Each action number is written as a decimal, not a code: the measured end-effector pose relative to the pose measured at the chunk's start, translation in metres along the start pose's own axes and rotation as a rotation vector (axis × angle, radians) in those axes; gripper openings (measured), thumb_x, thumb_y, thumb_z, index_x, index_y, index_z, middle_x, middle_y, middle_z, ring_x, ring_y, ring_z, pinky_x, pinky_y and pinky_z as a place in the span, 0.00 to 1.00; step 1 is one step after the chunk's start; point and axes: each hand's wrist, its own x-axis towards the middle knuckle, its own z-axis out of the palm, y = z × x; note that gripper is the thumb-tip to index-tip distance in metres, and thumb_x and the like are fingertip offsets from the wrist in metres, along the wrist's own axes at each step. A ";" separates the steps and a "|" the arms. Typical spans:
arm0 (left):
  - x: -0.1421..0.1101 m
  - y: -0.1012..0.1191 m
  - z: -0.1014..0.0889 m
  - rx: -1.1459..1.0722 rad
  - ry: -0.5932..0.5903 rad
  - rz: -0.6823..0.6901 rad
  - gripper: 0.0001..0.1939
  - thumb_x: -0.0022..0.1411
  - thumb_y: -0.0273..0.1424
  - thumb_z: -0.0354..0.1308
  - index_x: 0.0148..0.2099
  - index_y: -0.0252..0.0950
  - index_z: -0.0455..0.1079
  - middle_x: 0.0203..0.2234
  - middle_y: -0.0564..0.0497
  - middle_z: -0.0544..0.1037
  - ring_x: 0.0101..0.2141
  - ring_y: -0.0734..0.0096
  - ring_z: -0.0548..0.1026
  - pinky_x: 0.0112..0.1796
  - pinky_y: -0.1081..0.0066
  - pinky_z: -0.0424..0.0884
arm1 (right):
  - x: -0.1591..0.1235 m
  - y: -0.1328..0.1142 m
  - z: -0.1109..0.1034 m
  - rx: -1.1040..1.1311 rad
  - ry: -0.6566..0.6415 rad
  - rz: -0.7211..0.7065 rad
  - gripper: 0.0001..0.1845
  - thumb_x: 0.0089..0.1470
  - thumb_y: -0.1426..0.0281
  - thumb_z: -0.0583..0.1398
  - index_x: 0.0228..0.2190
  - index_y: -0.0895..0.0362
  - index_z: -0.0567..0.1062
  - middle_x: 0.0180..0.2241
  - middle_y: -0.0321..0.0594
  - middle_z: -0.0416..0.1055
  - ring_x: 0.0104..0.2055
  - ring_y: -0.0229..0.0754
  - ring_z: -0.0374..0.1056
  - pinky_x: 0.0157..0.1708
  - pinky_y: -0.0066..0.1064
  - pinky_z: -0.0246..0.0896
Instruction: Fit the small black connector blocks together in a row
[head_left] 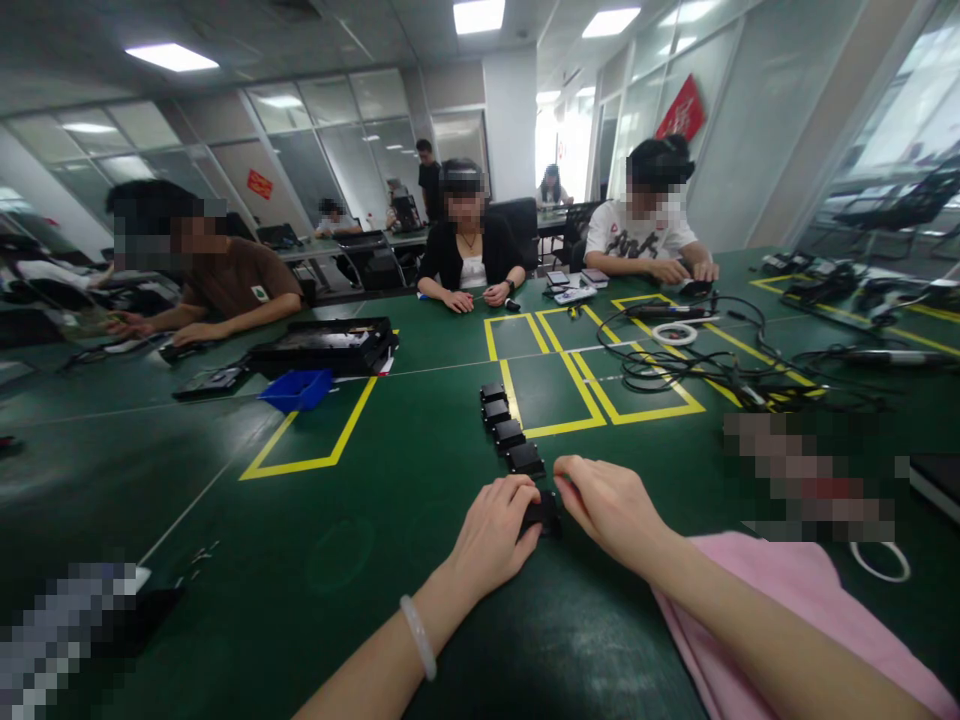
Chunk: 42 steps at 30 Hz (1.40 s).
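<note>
My left hand point(495, 530) rests on the green table with its fingers wrapped round a small black block point(541, 514). Just to the right, my right hand point(611, 505) has its fingers curled together in a pinch beside that block's right edge. Whatever sits between those fingertips, if anything, is hidden. Beyond the held block, several similar black blocks stretch away in a slanting row; the nearest black block point(525, 459) lies just past my fingertips, and the farthest black block point(492, 392) is beside a yellow tape line.
Pink cloth point(765, 590) lies under my right forearm. Farther off are black cables point(660, 370), a white ring point(674, 334), a blue bin point(296, 389) and a black tray point(322, 345). Several people sit around the table, their hands on its far side.
</note>
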 end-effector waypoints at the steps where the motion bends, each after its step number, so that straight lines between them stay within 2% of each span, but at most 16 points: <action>1: 0.000 0.000 0.000 0.001 -0.001 0.000 0.15 0.57 0.26 0.58 0.46 0.40 0.62 0.47 0.49 0.67 0.46 0.61 0.67 0.45 0.61 0.66 | 0.000 0.000 0.000 -0.008 0.005 -0.001 0.10 0.63 0.71 0.48 0.34 0.58 0.68 0.25 0.36 0.70 0.26 0.37 0.66 0.29 0.29 0.50; 8: 0.000 0.000 0.001 0.004 -0.006 -0.003 0.15 0.57 0.25 0.57 0.46 0.40 0.61 0.46 0.49 0.67 0.46 0.61 0.67 0.45 0.61 0.66 | -0.001 0.000 -0.003 -0.042 -0.019 -0.006 0.13 0.63 0.68 0.49 0.29 0.56 0.68 0.22 0.35 0.68 0.25 0.37 0.65 0.28 0.30 0.50; 15: 0.000 -0.001 0.003 -0.008 0.004 0.010 0.14 0.57 0.25 0.56 0.46 0.40 0.61 0.45 0.48 0.68 0.45 0.60 0.68 0.45 0.60 0.66 | 0.001 -0.002 -0.003 0.040 -0.009 -0.024 0.10 0.62 0.73 0.48 0.37 0.58 0.69 0.27 0.38 0.72 0.29 0.37 0.68 0.31 0.29 0.53; 20: 0.000 -0.001 0.002 -0.011 0.001 0.011 0.15 0.57 0.26 0.56 0.47 0.40 0.61 0.45 0.49 0.68 0.45 0.60 0.68 0.44 0.61 0.66 | 0.001 -0.003 -0.007 0.021 -0.037 -0.029 0.11 0.63 0.68 0.49 0.33 0.57 0.70 0.25 0.37 0.71 0.28 0.37 0.66 0.30 0.29 0.52; 26: 0.001 -0.001 0.002 -0.020 0.002 0.004 0.14 0.56 0.25 0.57 0.46 0.40 0.61 0.45 0.49 0.68 0.45 0.60 0.68 0.45 0.60 0.66 | 0.001 -0.003 -0.007 0.039 -0.038 -0.038 0.12 0.63 0.71 0.48 0.34 0.58 0.70 0.25 0.37 0.70 0.27 0.37 0.65 0.30 0.29 0.51; 32: 0.001 -0.001 0.004 -0.029 0.003 -0.008 0.16 0.56 0.25 0.58 0.46 0.40 0.61 0.44 0.50 0.68 0.45 0.61 0.67 0.45 0.61 0.66 | 0.001 -0.001 -0.007 0.034 -0.030 -0.051 0.13 0.63 0.68 0.49 0.30 0.56 0.69 0.22 0.35 0.68 0.25 0.37 0.63 0.28 0.29 0.50; 38: 0.001 0.000 0.003 -0.026 0.014 0.000 0.14 0.56 0.25 0.56 0.45 0.40 0.61 0.43 0.49 0.68 0.44 0.62 0.68 0.44 0.62 0.66 | 0.001 -0.001 -0.005 0.064 -0.023 -0.019 0.10 0.62 0.72 0.48 0.37 0.58 0.69 0.27 0.38 0.71 0.29 0.37 0.66 0.31 0.29 0.53; 42: 0.001 -0.001 0.003 -0.027 0.015 0.003 0.14 0.56 0.25 0.57 0.45 0.40 0.61 0.44 0.49 0.68 0.44 0.61 0.68 0.44 0.62 0.66 | 0.001 -0.002 -0.007 0.057 -0.037 -0.028 0.11 0.62 0.70 0.48 0.34 0.57 0.69 0.26 0.37 0.70 0.28 0.37 0.65 0.30 0.29 0.52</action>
